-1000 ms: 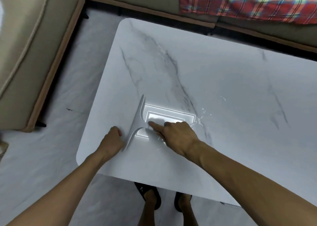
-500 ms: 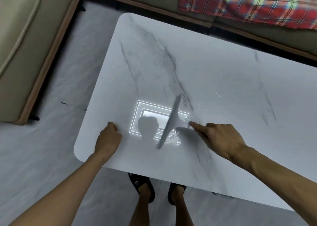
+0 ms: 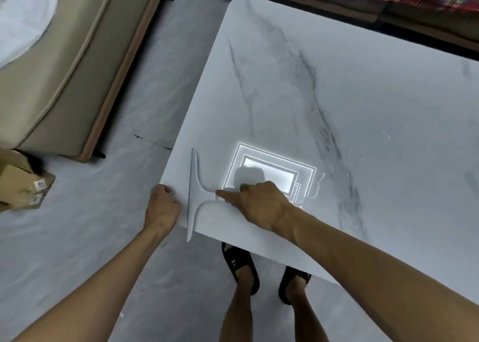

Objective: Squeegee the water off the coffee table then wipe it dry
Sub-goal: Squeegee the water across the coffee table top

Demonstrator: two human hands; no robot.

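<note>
Head view: squeegee (image 3: 195,186) at the left edge of the worktop (image 3: 363,95)

Right grip (image 3: 259,204) closes round the squeegee handle (index finger laid along it). The blade's near end overhangs the edge. Left grip (image 3: 162,206) curls over the edge just beside it. Water streaks (image 3: 320,183) glisten farther right.

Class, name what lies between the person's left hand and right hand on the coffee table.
The squeegee: its long blade runs between the left hand on the coffee table's edge and the right hand, which holds its handle, as the head view shows.
</note>
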